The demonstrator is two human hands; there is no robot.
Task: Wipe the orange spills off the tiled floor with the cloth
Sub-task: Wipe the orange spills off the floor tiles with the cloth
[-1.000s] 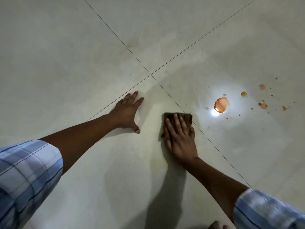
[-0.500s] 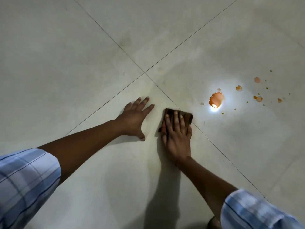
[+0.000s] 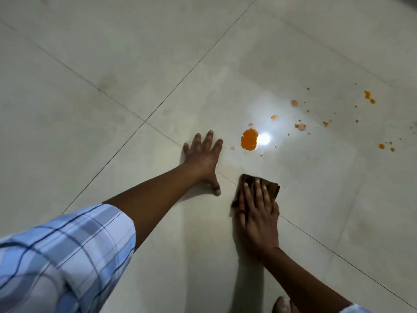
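**Hands edge toward the orange puddle**

Both hands have crept forward since a second ago: the left hand (image 3: 203, 159), which sat well short of the spill, is now planted with its fingertips just left of the big orange puddle (image 3: 249, 139), and the right hand (image 3: 258, 211) has carried the cloth (image 3: 268, 185) across the grout line onto the tile where the spill lies.

That left hand lies flat on the tiled floor (image 3: 112, 53), fingers spread, holding nothing, bearing weight. Its arm runs back to a blue checked sleeve (image 3: 65, 256) at the near left. The right hand presses palm-down on the dark brown cloth, fingers stretched forward over it rather than curled round it; the cloth's far edge and right corner show beyond the fingertips. Cloth and puddle are near each other but apart, the puddle farther off and slightly left.

A bright glare of reflected light (image 3: 263, 139) touches the puddle's right side. Smaller orange splashes (image 3: 301, 126) scatter to the right and farther away, with a pair of drops (image 3: 369, 97) at the far right and more (image 3: 381, 146) nearer. None of these is touched by the cloth.
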